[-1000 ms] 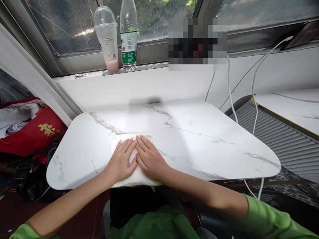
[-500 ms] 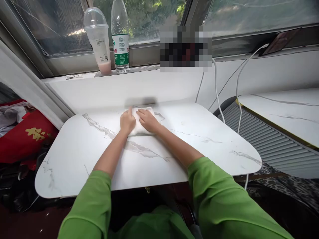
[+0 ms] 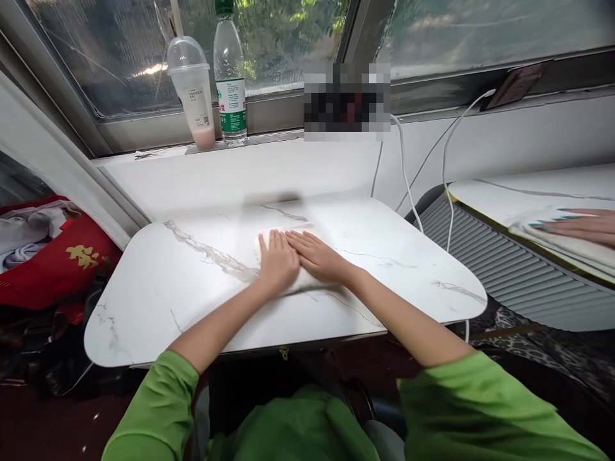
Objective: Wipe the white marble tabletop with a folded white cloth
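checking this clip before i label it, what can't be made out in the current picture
Head view only:
- white cloth: mostly covered by the left hand and right hand.
- Object on the sill: pixelated.
- Labels on the cup and bottle: too small to read.
- Another person's hand: cut off by the right edge.

white cloth (image 3: 307, 282) mostly under hands, window patch (image 3: 346, 102) blurred

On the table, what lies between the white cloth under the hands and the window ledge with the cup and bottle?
Head view: nothing; bare marble table runs from the white cloth to the ledge.
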A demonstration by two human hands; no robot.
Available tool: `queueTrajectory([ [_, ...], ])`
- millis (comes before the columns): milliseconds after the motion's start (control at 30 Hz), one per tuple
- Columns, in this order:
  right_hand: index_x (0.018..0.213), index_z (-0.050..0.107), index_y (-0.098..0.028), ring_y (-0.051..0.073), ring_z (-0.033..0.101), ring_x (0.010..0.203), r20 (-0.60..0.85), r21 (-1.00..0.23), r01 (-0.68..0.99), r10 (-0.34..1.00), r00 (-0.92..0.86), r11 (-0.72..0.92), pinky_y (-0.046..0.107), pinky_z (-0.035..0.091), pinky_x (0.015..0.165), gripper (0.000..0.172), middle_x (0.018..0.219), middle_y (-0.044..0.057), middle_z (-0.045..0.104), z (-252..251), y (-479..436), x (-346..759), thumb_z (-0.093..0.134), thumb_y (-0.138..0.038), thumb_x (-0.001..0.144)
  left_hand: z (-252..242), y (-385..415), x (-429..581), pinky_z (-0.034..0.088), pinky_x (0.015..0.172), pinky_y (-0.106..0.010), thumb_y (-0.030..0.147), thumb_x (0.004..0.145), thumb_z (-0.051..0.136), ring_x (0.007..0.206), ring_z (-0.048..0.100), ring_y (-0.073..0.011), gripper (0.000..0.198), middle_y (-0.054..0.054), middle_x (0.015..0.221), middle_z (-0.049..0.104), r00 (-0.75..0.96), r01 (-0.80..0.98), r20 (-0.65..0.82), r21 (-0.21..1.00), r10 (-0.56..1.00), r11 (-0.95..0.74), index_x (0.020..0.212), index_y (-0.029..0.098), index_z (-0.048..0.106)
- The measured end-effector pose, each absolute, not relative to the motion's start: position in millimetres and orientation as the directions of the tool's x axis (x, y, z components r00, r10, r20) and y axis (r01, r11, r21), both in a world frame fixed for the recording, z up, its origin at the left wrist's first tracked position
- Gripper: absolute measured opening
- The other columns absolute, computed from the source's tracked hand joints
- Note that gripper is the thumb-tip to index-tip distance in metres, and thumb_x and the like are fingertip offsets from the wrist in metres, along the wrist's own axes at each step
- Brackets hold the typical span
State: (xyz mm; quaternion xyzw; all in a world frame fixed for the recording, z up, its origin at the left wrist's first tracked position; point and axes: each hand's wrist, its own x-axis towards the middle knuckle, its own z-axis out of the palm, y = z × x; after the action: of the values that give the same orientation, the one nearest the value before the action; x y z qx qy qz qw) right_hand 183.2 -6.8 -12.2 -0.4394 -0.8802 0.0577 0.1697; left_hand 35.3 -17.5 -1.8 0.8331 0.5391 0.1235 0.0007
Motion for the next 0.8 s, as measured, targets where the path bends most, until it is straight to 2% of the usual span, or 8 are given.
queueTrajectory([
  [100,0.147,0.036,-0.021,0.024,0.031,0.14,0.274,-0.371,0.71,0.802,-0.531,0.598,0.052,0.025,0.116,0.053,0.151,0.006,0.036,-18.0,-47.9,228.7,0.034,-0.031,0.094,-0.3,-56.6,71.7,0.014,0.117,-0.053,0.028,0.097,0.02,0.143,0.022,-0.0311,0.058,-0.022,0.15,0.032,0.477,0.865,0.16,0.085,0.864,-0.494,0.143,-0.006,0.033],
  [233,0.132,0.056,-0.026,0.031,0.041,0.133,0.278,-0.604,0.732,0.944,-0.177,0.316,0.056,0.038,0.108,0.047,0.136,0.003,0.056,-23.2,-101.5,289.5,0.046,-0.032,0.087,-4.1,-92.9,133.1,0.022,0.116,-0.046,0.028,0.097,0.024,0.14,0.029,-0.0311,0.059,-0.023,0.148,0.034,0.594,0.792,0.183,0.04,0.783,-0.61,0.142,-0.009,0.032],
  [300,0.122,0.064,-0.026,0.033,0.047,0.128,0.279,-0.64,0.75,0.96,0.02,0.17,0.056,0.043,0.104,0.041,0.124,0.004,0.065,-24.1,-121.0,313.4,0.046,-0.03,0.086,-6.8,-102.0,164.5,0.022,0.116,-0.045,0.028,0.096,0.026,0.139,0.031,-0.0322,0.059,-0.024,0.146,0.037,0.621,0.769,0.228,0.01,0.75,-0.639,0.141,-0.009,0.034],
  [367,0.119,0.066,-0.026,0.033,0.051,0.125,0.308,-0.63,0.769,0.945,0.113,0.113,0.055,0.044,0.104,0.039,0.12,0.004,0.067,-24.9,-131.6,330.6,0.045,-0.031,0.087,-8.1,-104.2,190.7,0.023,0.116,-0.045,0.03,0.096,0.027,0.138,0.033,-0.033,0.059,-0.023,0.145,0.04,0.639,0.751,0.258,-0.004,0.724,-0.661,0.14,-0.008,0.038],
  [533,0.128,0.06,-0.029,0.027,0.054,0.124,0.4,-0.548,0.8,0.916,-0.007,0.246,0.052,0.038,0.11,0.042,0.129,0.001,0.062,-25.6,-117.5,349.4,0.04,-0.031,0.09,-5.4,-86.6,222.0,0.026,0.115,-0.047,0.036,0.094,0.031,0.138,0.031,-0.0355,0.062,-0.023,0.145,0.041,0.629,0.764,0.212,0.007,0.748,-0.645,0.14,-0.005,0.039],
  [800,0.128,0.059,-0.025,0.023,0.054,0.124,0.4,-0.469,0.803,0.899,-0.179,0.369,0.049,0.036,0.112,0.045,0.13,0.003,0.062,-23.6,-31.8,371.4,0.034,-0.024,0.09,-1.8,-20.0,241.1,0.021,0.116,-0.047,0.034,0.094,0.031,0.14,0.028,-0.0356,0.064,-0.026,0.147,0.036,0.542,0.83,0.124,0.08,0.831,-0.552,0.142,-0.008,0.033],
])
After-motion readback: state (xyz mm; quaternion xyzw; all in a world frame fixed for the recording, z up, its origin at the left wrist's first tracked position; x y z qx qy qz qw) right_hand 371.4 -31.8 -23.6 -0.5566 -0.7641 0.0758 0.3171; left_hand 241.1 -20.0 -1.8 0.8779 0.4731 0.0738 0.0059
